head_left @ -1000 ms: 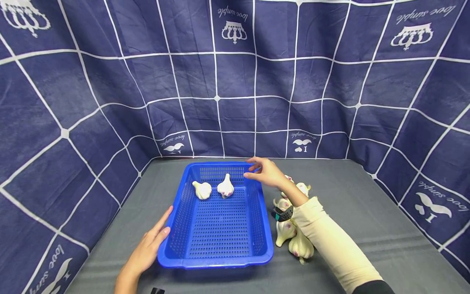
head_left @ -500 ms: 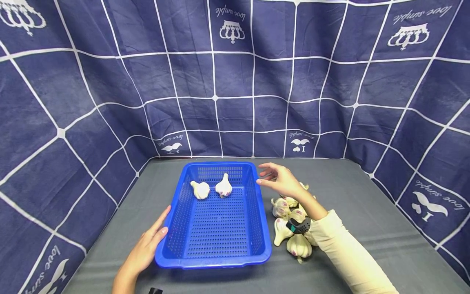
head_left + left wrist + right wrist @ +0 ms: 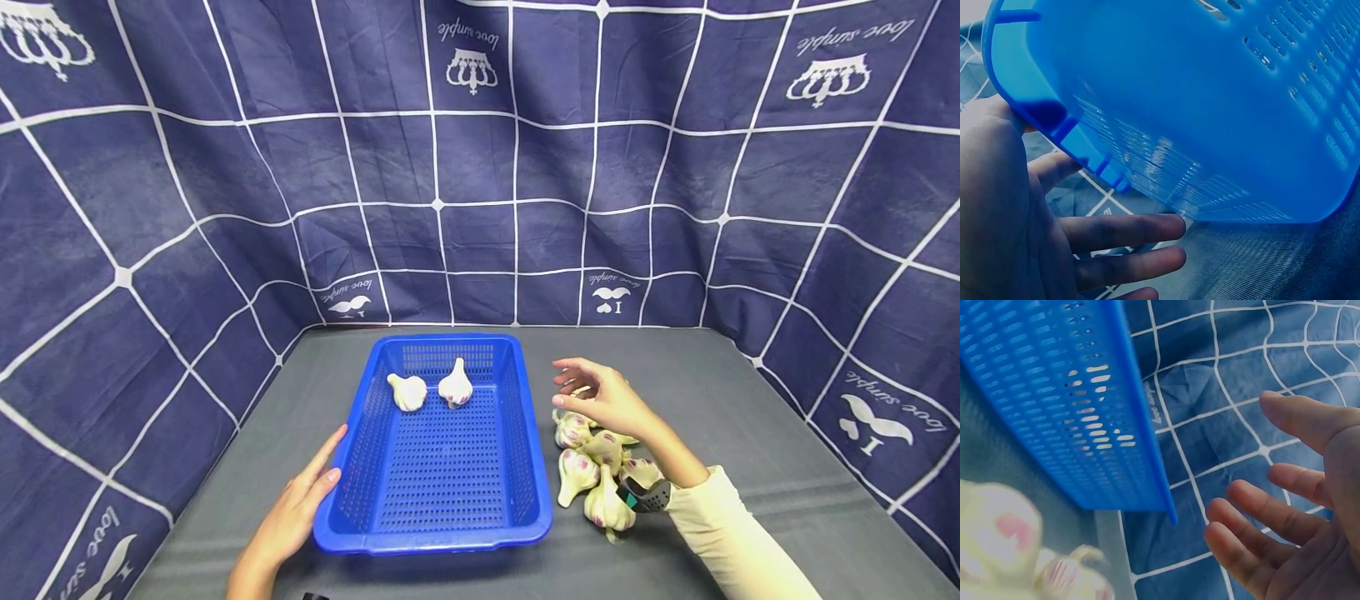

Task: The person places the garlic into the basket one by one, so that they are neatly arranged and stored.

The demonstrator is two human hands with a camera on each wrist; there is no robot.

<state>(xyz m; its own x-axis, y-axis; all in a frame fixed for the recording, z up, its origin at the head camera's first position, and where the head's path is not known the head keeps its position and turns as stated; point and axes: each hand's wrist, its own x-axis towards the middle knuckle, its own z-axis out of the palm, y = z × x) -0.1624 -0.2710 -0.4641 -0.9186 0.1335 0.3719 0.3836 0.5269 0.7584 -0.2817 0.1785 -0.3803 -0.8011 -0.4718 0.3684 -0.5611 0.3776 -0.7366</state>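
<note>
A blue perforated plastic basket stands on the grey surface. Inside, towards its far end, lie two white garlic bulbs, the left garlic bulb and the right garlic bulb. My left hand rests against the basket's left side; in the left wrist view its thumb side meets the rim and the fingers extend loosely beneath. To the right of the basket, my right hand hovers with relaxed, slightly bent fingers and an empty palm. Below it is a pile of garlic bulbs, partly hidden by the hand and wrist.
A dark blue cloth with white grid lines hangs behind and at both sides. The grey tabletop stretches to the right of the pile. A black band sits on my right wrist.
My right hand has moved from over the basket's far right corner, rightward and nearer, to above the garlic pile. My left hand stays at the basket; both bulbs inside keep their places.
</note>
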